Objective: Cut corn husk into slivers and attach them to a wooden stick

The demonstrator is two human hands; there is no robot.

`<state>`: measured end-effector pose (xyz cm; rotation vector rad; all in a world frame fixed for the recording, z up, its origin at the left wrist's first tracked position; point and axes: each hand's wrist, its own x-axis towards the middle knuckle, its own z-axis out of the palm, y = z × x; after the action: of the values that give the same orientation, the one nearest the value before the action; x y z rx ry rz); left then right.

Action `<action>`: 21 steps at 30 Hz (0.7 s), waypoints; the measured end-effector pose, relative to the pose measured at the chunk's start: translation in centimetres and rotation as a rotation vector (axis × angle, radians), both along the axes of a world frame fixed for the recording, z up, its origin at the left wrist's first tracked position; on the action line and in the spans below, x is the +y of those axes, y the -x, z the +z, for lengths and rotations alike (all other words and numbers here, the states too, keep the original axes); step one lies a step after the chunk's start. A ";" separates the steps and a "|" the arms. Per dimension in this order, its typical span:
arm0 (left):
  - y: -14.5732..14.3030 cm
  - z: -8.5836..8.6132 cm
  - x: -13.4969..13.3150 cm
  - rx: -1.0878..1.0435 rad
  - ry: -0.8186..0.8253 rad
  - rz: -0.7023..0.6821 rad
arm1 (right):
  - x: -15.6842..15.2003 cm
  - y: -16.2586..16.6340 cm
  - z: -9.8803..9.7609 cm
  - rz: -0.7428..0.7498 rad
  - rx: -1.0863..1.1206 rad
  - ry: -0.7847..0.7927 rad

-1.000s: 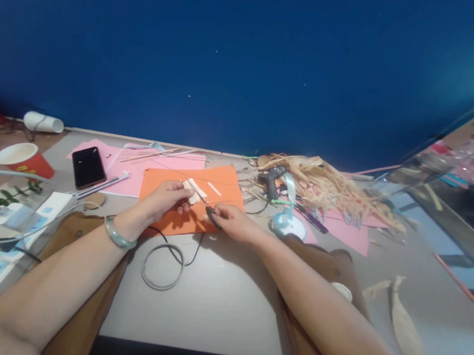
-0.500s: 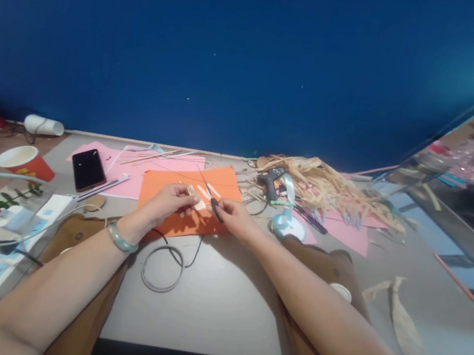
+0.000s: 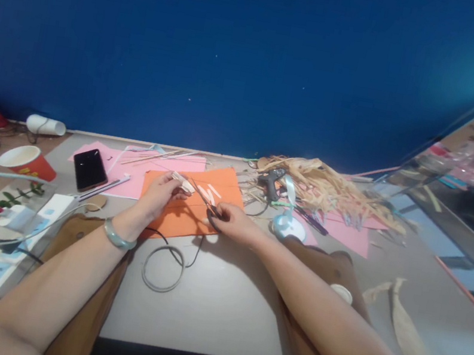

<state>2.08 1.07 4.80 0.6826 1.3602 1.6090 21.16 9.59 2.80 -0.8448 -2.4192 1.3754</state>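
Observation:
My left hand (image 3: pixel 160 193) is closed on a pale strip of dried leaf (image 3: pixel 183 182), held just above an orange paper sheet (image 3: pixel 176 216). My right hand (image 3: pixel 230 220) grips small black-handled scissors (image 3: pixel 206 201), whose blades point up and left toward the strip. A few short cut pieces of strip (image 3: pixel 211 192) lie on the orange sheet beside the blades. A green bangle (image 3: pixel 118 236) is on my left wrist.
Pink paper (image 3: pixel 148 164) with a black phone (image 3: pixel 89 168) lies at the left, near a red paper cup (image 3: pixel 27 162) and a white power strip (image 3: pixel 17 244). A glue gun (image 3: pixel 271 182), a ribbon roll (image 3: pixel 288 225) and a heap of dried leaves (image 3: pixel 329 194) sit at the right. A wire coil (image 3: pixel 162 267) lies near me.
My left hand has lifted the strip up and to the left. The scissors have tilted down toward the orange sheet, and more cut pieces lie there.

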 end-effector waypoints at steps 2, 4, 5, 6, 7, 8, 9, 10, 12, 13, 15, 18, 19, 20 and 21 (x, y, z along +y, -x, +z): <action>0.0 0.1 0.0 0.001 -0.009 0.014 | 0.0 0.0 0.0 -0.002 -0.006 -0.005; 0.0 0.1 -0.1 0.019 -0.013 0.034 | -0.1 0.0 0.0 0.001 -0.011 -0.005; 0.0 0.2 -0.1 0.030 -0.013 0.042 | -0.1 0.0 0.1 0.006 -0.016 -0.005; 0.1 0.2 -0.2 0.040 -0.015 0.047 | -0.1 0.0 0.2 0.014 -0.022 -0.004; 0.1 0.2 -0.2 0.049 -0.017 0.048 | -0.2 0.0 0.3 0.025 -0.028 -0.001; 0.1 0.2 -0.2 0.057 -0.019 0.047 | -0.2 0.0 0.4 0.036 -0.032 0.004; 0.1 0.1 -0.2 0.066 -0.020 0.046 | -0.2 0.0 0.4 0.047 -0.031 0.011; 0.1 0.1 -0.2 0.074 -0.020 0.042 | -0.3 0.0 0.5 0.055 -0.028 0.018; 0.0 0.0 -0.2 0.089 -0.015 0.035 | -0.3 0.0 0.6 0.068 -0.022 0.037; -0.1 0.0 -0.2 0.097 -0.011 0.031 | -0.3 0.0 0.6 0.072 -0.019 0.047; -0.2 -0.1 -0.2 0.109 -0.001 0.026 | -0.3 0.0 0.6 0.078 -0.016 0.065; -0.3 -0.2 -0.2 0.117 0.005 0.017 | -0.4 0.0 0.6 0.072 -0.022 0.077; -0.3 -0.2 -0.2 0.116 0.005 0.014 | -0.4 0.0 0.6 0.068 -0.024 0.076; -0.3 -0.2 -0.2 0.114 0.005 0.009 | -0.4 0.0 0.7 0.065 -0.025 0.075; -0.3 -0.2 -0.2 0.111 0.003 0.004 | -0.4 0.0 0.7 0.063 -0.024 0.075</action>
<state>2.37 0.83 4.58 0.7781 1.4440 1.5920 21.13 9.16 3.51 -0.8138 -2.4452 1.4956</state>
